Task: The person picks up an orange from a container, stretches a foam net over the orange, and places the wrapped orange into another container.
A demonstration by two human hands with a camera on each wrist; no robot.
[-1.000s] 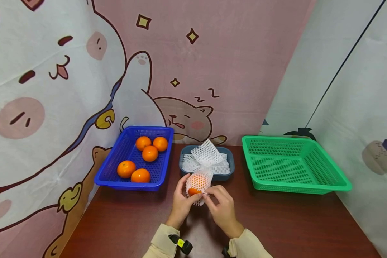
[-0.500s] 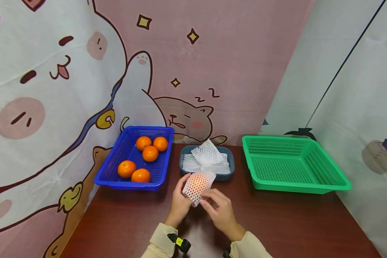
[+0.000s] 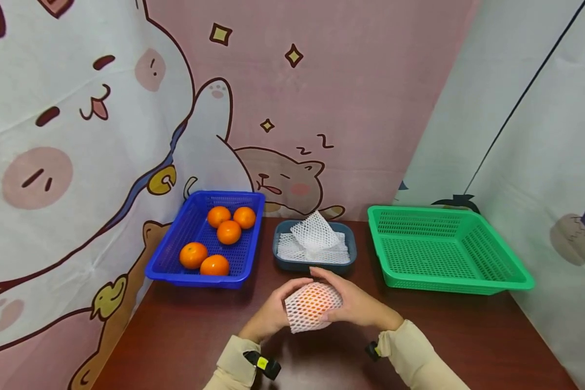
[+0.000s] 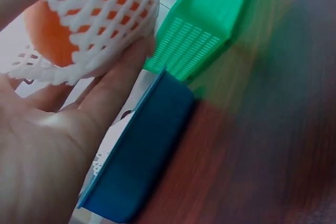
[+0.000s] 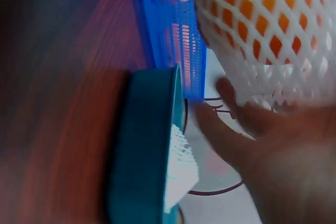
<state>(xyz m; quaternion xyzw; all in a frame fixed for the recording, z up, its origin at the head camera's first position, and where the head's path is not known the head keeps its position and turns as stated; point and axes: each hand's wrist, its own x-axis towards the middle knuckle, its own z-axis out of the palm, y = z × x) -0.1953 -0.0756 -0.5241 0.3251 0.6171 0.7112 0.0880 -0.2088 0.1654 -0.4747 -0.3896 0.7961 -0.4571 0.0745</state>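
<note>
"Where is the orange (image 3: 314,295)?"
"It is in the lower centre of the head view, inside a white foam net (image 3: 299,319)."
"And your fingers?"
"The thumb and fingers of my left hand (image 3: 271,312) are curved round its left side, those of my right hand (image 3: 353,302) round its right side."
"Behind it?"
"A small tray (image 3: 314,267) with other nets (image 3: 317,238), near the middle of the frame."
</note>
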